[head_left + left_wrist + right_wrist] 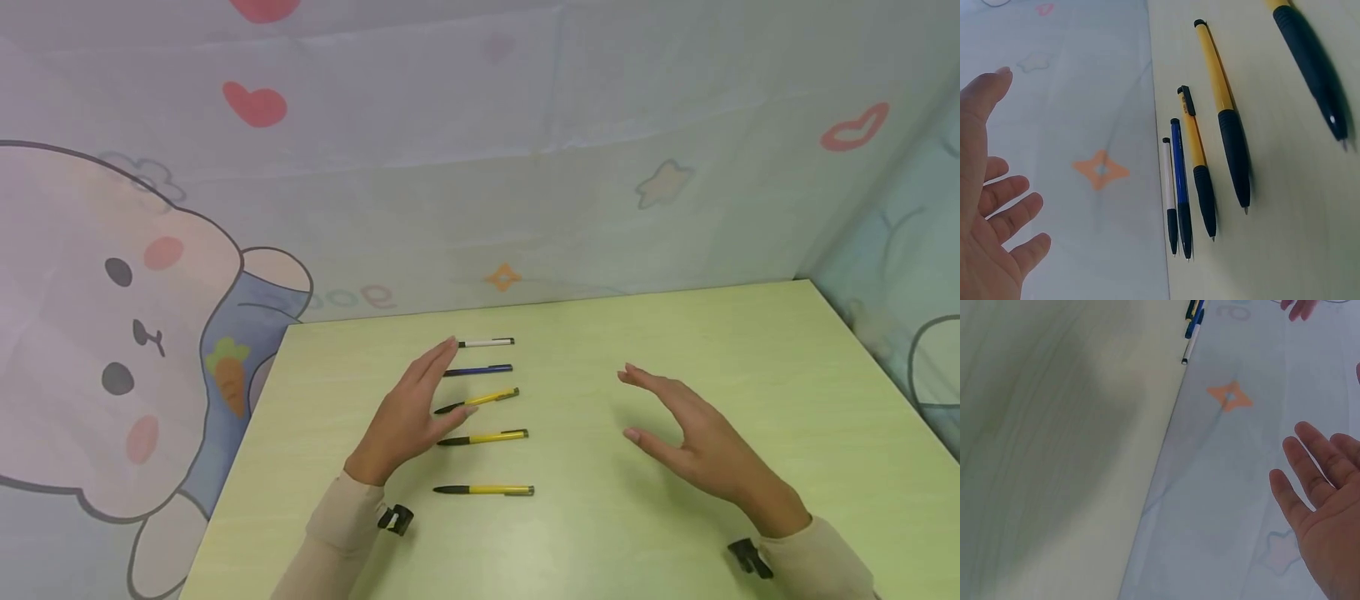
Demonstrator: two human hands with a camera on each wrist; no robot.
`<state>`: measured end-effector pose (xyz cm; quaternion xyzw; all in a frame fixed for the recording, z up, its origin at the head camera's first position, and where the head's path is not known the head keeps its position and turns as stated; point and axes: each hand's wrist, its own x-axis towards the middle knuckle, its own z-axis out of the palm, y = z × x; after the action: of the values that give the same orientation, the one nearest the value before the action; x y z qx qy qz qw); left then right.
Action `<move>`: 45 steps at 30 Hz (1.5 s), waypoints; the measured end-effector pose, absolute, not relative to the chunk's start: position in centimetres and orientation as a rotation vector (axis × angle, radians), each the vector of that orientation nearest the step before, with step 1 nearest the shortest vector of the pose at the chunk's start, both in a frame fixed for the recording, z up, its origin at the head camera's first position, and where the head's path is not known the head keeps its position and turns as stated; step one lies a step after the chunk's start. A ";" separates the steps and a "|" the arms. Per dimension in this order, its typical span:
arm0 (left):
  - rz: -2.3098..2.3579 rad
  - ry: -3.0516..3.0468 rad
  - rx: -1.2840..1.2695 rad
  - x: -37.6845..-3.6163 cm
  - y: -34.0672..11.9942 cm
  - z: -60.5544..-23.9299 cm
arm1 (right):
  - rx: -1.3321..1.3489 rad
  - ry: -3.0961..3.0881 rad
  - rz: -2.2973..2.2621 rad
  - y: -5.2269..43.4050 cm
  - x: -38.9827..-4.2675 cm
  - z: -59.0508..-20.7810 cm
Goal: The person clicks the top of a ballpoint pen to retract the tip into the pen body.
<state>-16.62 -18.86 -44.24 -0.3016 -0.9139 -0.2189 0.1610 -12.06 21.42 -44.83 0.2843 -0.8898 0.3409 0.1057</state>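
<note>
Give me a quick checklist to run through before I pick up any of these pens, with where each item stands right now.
1. Left hand free: ok, fingers straight, holding nothing.
2. Right hand free: ok, open above the table.
3. All pens in view: ok, white pen, blue pen, three yellow pens.
4. Pens apart: ok, in a row, none crossing.
5. Left hand touching a pen: cannot tell.
6. Tips retracted: not ok, tips show in the left wrist view.

A makeshift recording booth: a pale green table hemmed in by hung cartoon sheets printed with a rabbit, hearts and stars; five pens laid in a row.
</note>
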 end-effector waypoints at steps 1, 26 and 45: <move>-0.628 -2.611 -0.859 -16.8 -18.8 -44.3 | 0.838 -2.619 1.021 21.4 -12.0 -44.9; -0.704 -2.597 -0.888 -20.3 -18.8 -45.5 | 0.950 -2.400 1.173 21.6 -11.3 -46.2; -0.727 -2.621 -0.945 -23.2 -18.5 -46.4 | 1.033 -2.314 1.386 20.7 -9.5 -43.6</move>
<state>-23.23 -18.54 -46.43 -0.3253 -0.9025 -0.2502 0.1306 -9.53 20.73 -43.58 0.3548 -0.7947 0.4760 0.1265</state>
